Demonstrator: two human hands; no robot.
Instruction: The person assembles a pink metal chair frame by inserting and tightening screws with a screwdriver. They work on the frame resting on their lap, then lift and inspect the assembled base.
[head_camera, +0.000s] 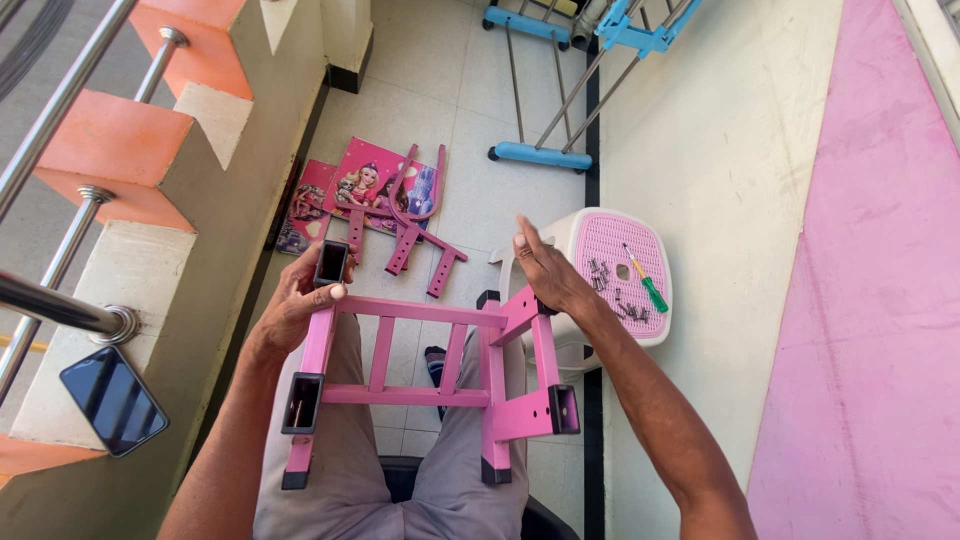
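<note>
A pink metal frame (420, 352) with square tubes, cross bars and black end caps lies across my lap. My left hand (300, 295) grips its far left corner by a black-capped tube end. At the far right corner my right hand (545, 272) holds the frame where a pink bracket sticks out. Beyond the frame, on the tiled floor, lie more pink frame parts (410, 225).
A white and pink plastic stool (650, 320) at my right carries a green-handled screwdriver (650, 288) and several small screws (605, 275). Picture-printed pink panels (350, 190) lie on the floor. A phone (112, 400) rests on the left ledge by a steel railing (60, 100). A blue-footed rack (560, 110) stands farther off.
</note>
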